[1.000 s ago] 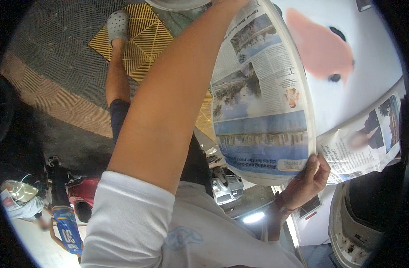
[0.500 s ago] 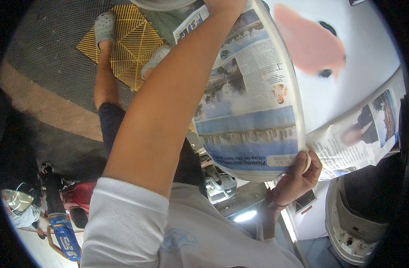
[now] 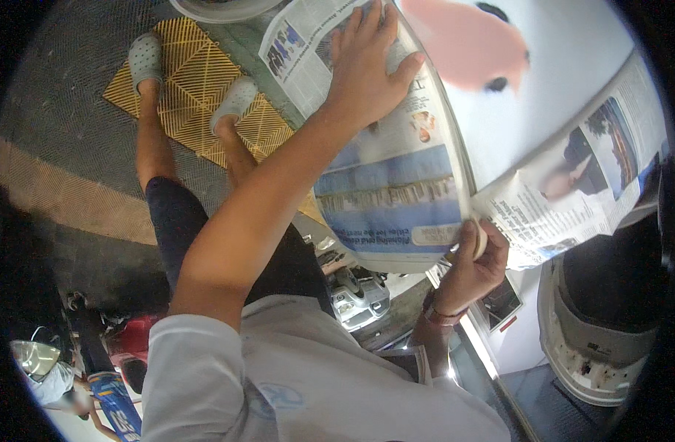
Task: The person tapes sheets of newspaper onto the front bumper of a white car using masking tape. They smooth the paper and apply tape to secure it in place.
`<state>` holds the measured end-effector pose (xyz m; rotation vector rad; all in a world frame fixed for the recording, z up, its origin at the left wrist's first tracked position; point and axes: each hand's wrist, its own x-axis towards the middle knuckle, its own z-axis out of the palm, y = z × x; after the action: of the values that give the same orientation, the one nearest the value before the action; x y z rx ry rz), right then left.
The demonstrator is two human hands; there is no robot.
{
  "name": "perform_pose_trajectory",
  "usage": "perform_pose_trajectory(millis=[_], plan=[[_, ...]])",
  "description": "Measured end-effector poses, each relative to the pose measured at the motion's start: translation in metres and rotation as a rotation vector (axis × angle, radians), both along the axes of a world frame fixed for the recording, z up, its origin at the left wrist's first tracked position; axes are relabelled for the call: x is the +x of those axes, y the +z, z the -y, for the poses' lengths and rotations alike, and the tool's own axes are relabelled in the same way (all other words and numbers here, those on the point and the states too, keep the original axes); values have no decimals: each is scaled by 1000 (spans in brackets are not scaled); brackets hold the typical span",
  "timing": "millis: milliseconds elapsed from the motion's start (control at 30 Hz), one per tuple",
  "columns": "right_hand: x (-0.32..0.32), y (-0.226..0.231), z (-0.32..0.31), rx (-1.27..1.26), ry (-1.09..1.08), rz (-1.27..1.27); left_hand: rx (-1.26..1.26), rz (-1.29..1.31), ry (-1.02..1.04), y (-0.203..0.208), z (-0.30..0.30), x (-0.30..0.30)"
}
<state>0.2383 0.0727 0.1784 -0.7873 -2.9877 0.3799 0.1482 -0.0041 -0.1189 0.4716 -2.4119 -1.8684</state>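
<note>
A sheet of newspaper (image 3: 396,184) lies draped over a curved white panel (image 3: 565,66) that bears a pink patch (image 3: 470,40). My left hand (image 3: 367,66) lies flat on the top of this sheet with its fingers spread, pressing it against the panel. My right hand (image 3: 473,261) pinches the sheet's lower right corner between thumb and fingers; a small pale round thing shows at the thumb, too small to identify. A second newspaper sheet (image 3: 573,184) covers the panel further right, and its edge meets the first near my right hand.
My legs stand below, with grey clogs (image 3: 144,55) on a yellow grid mat (image 3: 197,88) laid on dark floor. A grey moulded vehicle part (image 3: 595,331) is at the lower right. A red machine (image 3: 131,335) and a blue can (image 3: 120,412) sit at the lower left.
My left hand, earlier cut off at the top edge, now shows fully, flat on the newspaper. The view has dropped, and the mat and feet have shifted right. My right hand keeps its hold.
</note>
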Motion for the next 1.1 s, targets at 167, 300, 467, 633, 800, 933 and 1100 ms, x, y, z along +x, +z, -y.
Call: perform_pose_trajectory(millis=[167, 300, 467, 633, 800, 933, 1100], plan=[[-3, -4, 2, -63, -20, 8, 201, 94, -166, 21, 0, 10], [-8, -4, 1, -42, -23, 31, 165, 92, -226, 29, 4, 12], [-9, -3, -4, -91, -3, 23, 184, 92, -250, 41, 3, 15], [-8, -3, -9, -110, -5, 30, 191, 64, -312, 66, 1, 26], [-13, 0, -3, -103, -13, 56, 167, 89, -341, 90, -7, 35], [-13, 1, -2, -141, -35, 35, 197, 117, -366, 101, -9, 38], [-13, 4, -4, -189, -36, -19, 260, 126, -368, 125, -13, 46]])
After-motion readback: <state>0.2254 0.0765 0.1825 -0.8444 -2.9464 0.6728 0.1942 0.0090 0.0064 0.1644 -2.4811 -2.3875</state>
